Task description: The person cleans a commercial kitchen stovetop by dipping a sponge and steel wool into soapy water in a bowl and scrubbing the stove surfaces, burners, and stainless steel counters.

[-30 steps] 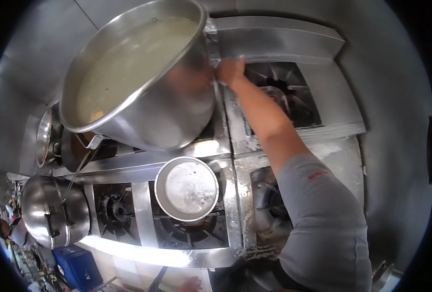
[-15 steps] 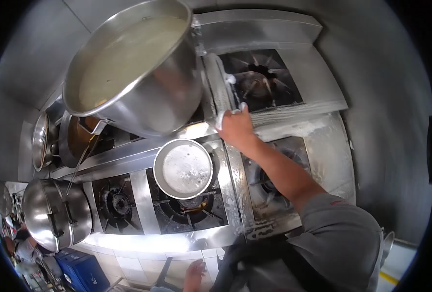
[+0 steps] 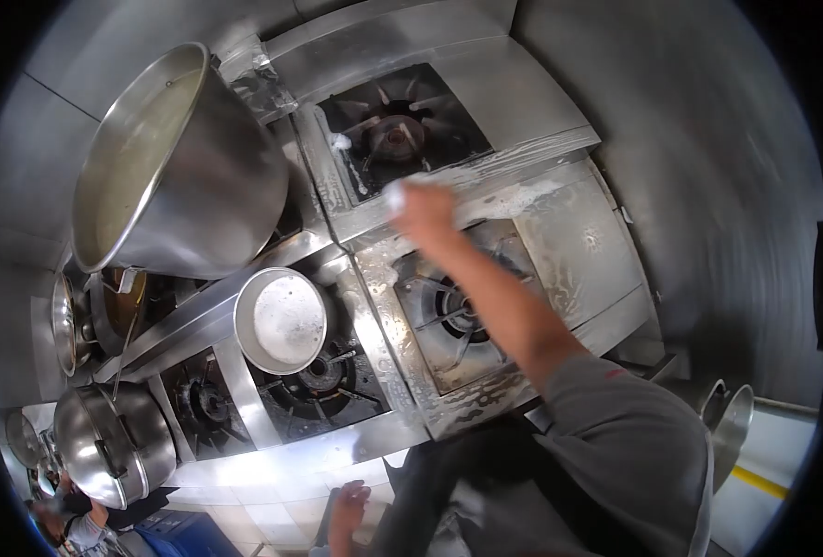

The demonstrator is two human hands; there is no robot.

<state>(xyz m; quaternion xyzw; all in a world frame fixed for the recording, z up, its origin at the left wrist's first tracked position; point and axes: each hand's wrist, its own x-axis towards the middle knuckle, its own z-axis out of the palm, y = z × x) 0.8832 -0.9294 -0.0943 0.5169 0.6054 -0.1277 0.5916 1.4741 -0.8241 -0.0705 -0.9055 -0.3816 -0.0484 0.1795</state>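
My right hand (image 3: 424,219) is closed around a small white cloth (image 3: 396,197), which is blurred by motion and mostly hidden by my fingers. It is over the soapy steel ledge (image 3: 486,173) in front of the back burner (image 3: 397,136). Foam clings to the left side of that burner's dark plate. Below my forearm, the front burner (image 3: 458,302) sits in a wet, sudsy steel top. My left hand (image 3: 348,509) hangs low near my body, away from the stove, its fingers loosely apart with nothing in them.
A large stockpot (image 3: 198,176) of cloudy liquid stands at the back left. A pan of whitish liquid (image 3: 287,320) rests on a front burner. Further left are a lidded steel pot (image 3: 119,441), a blue crate (image 3: 184,534) and another person (image 3: 87,529). A steel wall (image 3: 708,186) bounds the right.
My right hand has moved from the left edge of the back burner to the ledge in front of it, still gripping the white cloth. The whole view has shifted and turned.
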